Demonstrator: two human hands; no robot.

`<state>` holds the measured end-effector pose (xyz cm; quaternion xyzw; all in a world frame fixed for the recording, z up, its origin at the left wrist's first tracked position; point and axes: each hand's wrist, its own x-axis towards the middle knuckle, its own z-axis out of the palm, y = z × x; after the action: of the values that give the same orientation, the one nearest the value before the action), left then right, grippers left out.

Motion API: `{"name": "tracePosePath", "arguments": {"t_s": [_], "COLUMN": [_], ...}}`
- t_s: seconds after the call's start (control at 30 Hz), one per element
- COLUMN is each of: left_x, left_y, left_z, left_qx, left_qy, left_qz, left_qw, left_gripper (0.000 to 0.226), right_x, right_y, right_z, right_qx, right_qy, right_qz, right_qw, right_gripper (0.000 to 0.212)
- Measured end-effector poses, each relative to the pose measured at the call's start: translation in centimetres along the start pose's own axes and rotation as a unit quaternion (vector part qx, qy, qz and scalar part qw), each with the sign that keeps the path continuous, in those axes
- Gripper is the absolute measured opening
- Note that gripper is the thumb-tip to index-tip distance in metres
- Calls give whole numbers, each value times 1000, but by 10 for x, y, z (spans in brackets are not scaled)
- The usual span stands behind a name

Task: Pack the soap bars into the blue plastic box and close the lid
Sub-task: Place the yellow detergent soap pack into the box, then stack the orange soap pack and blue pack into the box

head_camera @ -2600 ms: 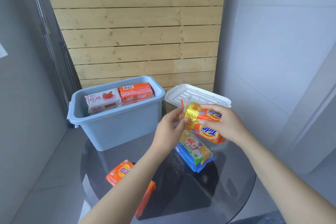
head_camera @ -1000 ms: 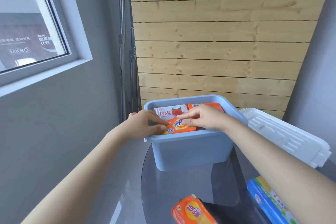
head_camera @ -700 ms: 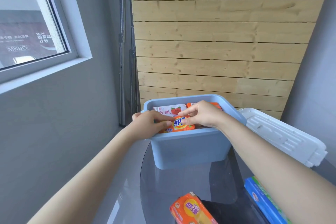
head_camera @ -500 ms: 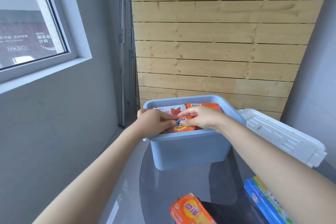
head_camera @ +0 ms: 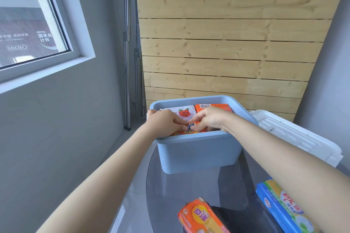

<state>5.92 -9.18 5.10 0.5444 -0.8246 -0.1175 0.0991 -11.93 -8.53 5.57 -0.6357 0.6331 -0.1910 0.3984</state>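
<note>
Box: open blue plastic box stands at centre frame on a round dark glass table, its near wall facing the camera.
Lid: white ribbed plastic lid lies off the box, just beside its right wall, at right of frame.
Held bar: orange-and-yellow wrapped soap bar with blue lettering sits inside the box against the near wall, its lower part hidden behind the rim.
Left hand: left hand reaches over the near left rim; fingers curled together, tips pressed on the bar's left end.
Right hand: right hand reaches in from the right; fingers bent, thumb and fingertips clamped on the bar's right end.
Finger relation: the bar lies between the two sets of fingertips, which nearly meet over its middle.
Packed bars: a white wrapped soap bar with a red rose print and an orange wrapped soap bar with a barcode lie side by side toward the far wall.
Unpacked bars: an orange soap packet with a yellow circle at lower centre and a blue, yellow and green soap packet at lower right lie on the table, well apart from the box.
</note>
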Motion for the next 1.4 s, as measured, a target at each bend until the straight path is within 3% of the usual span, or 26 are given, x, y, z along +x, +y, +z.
{"name": "tracePosePath", "arguments": {"t_s": [0.17, 0.4, 0.67, 0.8, 1.1, 1.3, 1.4], "left_x": [2, 3, -58, -99, -133, -143, -144], "left_y": [-8, -3, 32, 50, 50, 36, 32], "left_z": [6, 5, 2, 19, 82, 108, 111], "left_qx": [11, -7, -206, -245, -225, -180, -158], "left_qy": [47, 44, 150, 157, -1, -92, -114], "left_qz": [-13, -37, 7, 61, -20, -110, -123], "left_qw": [999, 998, 967, 955, 974, 973, 973], "left_gripper": [22, 21, 19, 18, 25, 46, 46], "right_x": [2, -3, -66, -118, -176, -186, -187], "right_y": [5, 6, 21, 48, 109, 127, 131], "right_z": [2, 3, 11, 30, 78, 94, 99], "right_qx": [27, -4, 46, -55, -32, -27, -1], "right_qy": [-7, 35, 224, 280, 123, 44, 5], "right_qz": [2, -31, -141, -184, -54, 34, 86], "right_qw": [1000, 999, 963, 940, 990, 998, 996], "right_gripper": [34, 35, 18, 14, 13, 27, 27]}}
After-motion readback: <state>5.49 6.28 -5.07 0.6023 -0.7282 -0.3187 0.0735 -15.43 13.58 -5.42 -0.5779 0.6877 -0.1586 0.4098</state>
